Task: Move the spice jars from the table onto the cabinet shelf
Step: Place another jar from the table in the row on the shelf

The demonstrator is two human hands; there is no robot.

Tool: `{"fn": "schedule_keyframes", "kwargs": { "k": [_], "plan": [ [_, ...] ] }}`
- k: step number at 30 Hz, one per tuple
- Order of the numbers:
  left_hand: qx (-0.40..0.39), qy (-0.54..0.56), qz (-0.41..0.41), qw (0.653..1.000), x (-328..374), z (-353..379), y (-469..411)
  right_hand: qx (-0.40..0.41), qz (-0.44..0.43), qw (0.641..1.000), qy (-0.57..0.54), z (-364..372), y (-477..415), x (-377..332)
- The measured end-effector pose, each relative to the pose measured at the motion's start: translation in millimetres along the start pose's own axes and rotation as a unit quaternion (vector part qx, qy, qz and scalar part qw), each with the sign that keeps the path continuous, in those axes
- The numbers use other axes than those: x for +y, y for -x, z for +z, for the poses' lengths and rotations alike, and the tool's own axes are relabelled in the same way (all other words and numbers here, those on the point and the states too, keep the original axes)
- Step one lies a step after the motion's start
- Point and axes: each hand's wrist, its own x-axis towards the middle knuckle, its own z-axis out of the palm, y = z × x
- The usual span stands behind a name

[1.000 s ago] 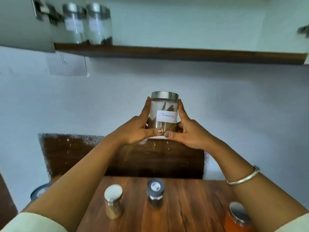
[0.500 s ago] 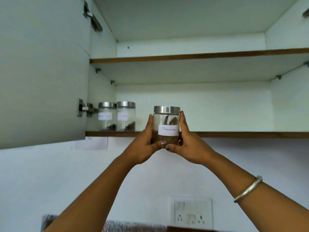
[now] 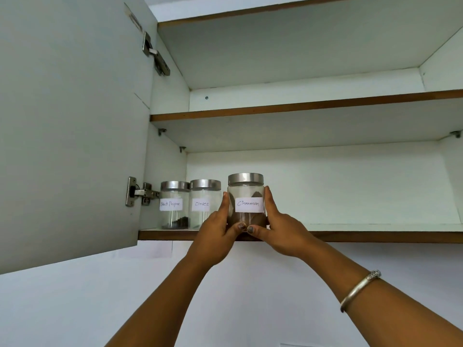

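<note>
A glass jar labelled Cinnamon [image 3: 246, 194], with a steel lid and brown sticks inside, is held upright at the front edge of the lower cabinet shelf [image 3: 363, 236]. My left hand [image 3: 217, 234] grips its left side and my right hand [image 3: 278, 229] its right side, thumbs meeting under its front. I cannot tell whether its base touches the shelf. Just to its left stand the Cloves jar [image 3: 203, 204] and the Black Pepper jar [image 3: 173, 205], side by side on the same shelf. The table is out of view.
The cabinet door [image 3: 70, 126] stands open on the left, its hinges beside the Black Pepper jar. An upper shelf [image 3: 300, 106] runs above. The lower shelf stretches bare to the right of the cinnamon jar. White wall lies below the cabinet.
Both hands have lifted the cinnamon jar from above the table up to the lower shelf's edge, close beside the Cloves jar. The view has tilted up, so the table has dropped out of sight.
</note>
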Motion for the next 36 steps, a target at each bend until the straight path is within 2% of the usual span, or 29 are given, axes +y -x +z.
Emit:
{"fn": "schedule_keyframes", "kwargs": {
  "k": [10,18,24,36],
  "plan": [
    [0.089,-0.142,-0.004,0.986,-8,13,-2,0.034,0.088,0.987,0.126,16,-16,-5],
    [0.129,-0.117,-0.029,0.984,-12,14,-10,0.04,0.11,0.981,0.155,18,-16,-10],
    [0.161,-0.119,-0.05,0.979,-12,19,-8,0.01,0.116,0.977,0.178,19,-18,-8],
    [0.149,-0.113,-0.077,0.979,-12,17,-7,-0.07,0.157,0.963,0.206,16,-23,-14]
  ]
}}
